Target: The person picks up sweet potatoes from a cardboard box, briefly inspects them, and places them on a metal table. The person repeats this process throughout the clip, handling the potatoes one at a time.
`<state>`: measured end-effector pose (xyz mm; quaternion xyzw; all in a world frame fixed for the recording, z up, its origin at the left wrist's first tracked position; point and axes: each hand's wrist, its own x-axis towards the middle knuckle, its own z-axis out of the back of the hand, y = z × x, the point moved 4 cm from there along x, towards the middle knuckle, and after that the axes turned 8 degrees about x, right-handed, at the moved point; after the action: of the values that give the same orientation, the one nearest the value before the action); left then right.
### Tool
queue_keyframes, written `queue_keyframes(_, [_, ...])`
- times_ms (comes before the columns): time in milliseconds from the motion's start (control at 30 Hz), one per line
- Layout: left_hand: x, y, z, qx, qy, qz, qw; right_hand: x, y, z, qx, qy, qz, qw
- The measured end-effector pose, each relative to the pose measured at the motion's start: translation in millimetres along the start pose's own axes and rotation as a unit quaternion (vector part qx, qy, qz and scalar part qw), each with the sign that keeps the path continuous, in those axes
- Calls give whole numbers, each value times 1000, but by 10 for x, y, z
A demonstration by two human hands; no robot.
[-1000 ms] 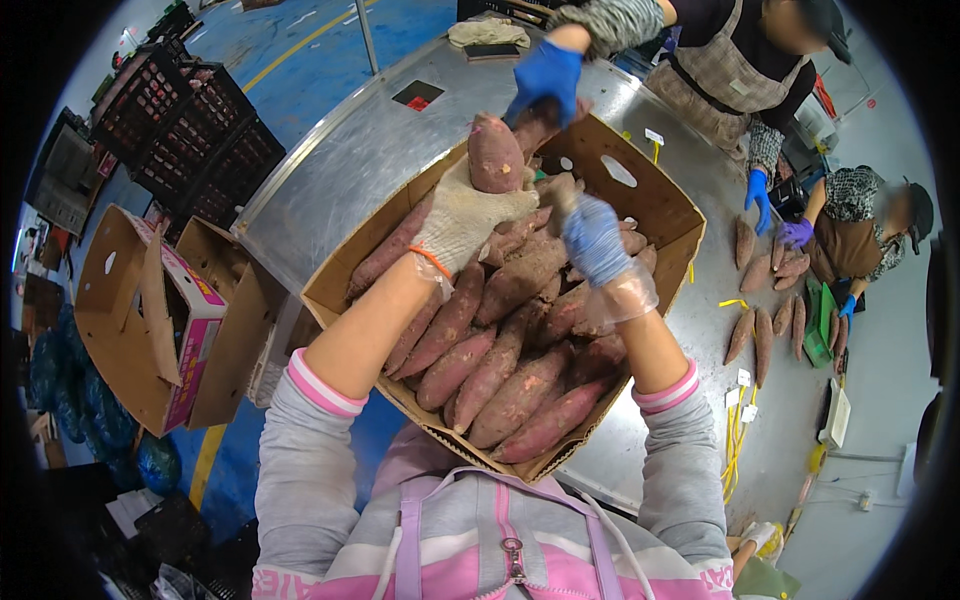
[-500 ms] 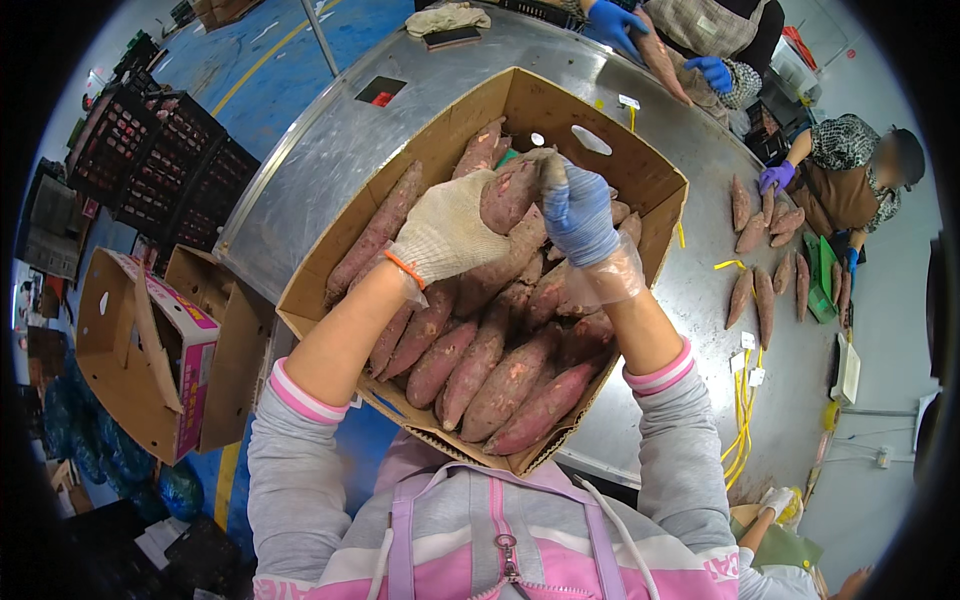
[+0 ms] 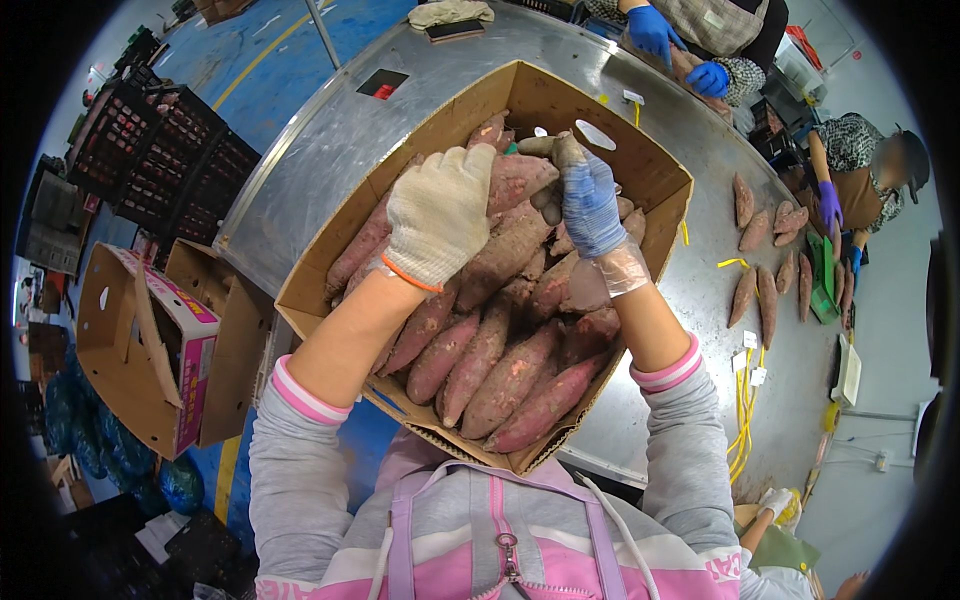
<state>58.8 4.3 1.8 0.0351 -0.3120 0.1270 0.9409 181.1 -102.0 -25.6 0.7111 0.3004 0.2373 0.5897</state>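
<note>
My left hand (image 3: 437, 218), in a cream knit glove with an orange cuff, is closed around one end of a reddish-purple sweet potato (image 3: 524, 177). The other end of that sweet potato points toward my right hand (image 3: 590, 205). A blue and grey coated glove covers my right hand, whose fingers are apart around that end and grip nothing visible. Both hands are over an open cardboard box (image 3: 655, 165) with several soil-dusted sweet potatoes (image 3: 477, 370) in it. My left fingertips are partly hidden.
The box rests on a metal table (image 3: 690, 300). At right lie loose sweet potatoes (image 3: 767, 305), a green tray (image 3: 822, 280) and yellow straps (image 3: 742, 420). Co-workers in blue gloves (image 3: 655, 32) and purple gloves (image 3: 829, 205) stand across the table. Other cartons (image 3: 140, 350) and black crates (image 3: 165, 160) are at left.
My left hand has turned back-up and moved slightly left, swinging the sweet potato so it points right. My right fingers have loosened from its end. The co-worker's purple glove has moved right.
</note>
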Motion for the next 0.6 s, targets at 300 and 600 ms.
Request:
queue_keyframes(300, [-19,10,-96,-99,170,76,977,59,-161,76,-1,27,59,998])
queue_keyframes(600, [-184,146,-373,-548,357,146,743,86,-239,19,-120,67,122,983])
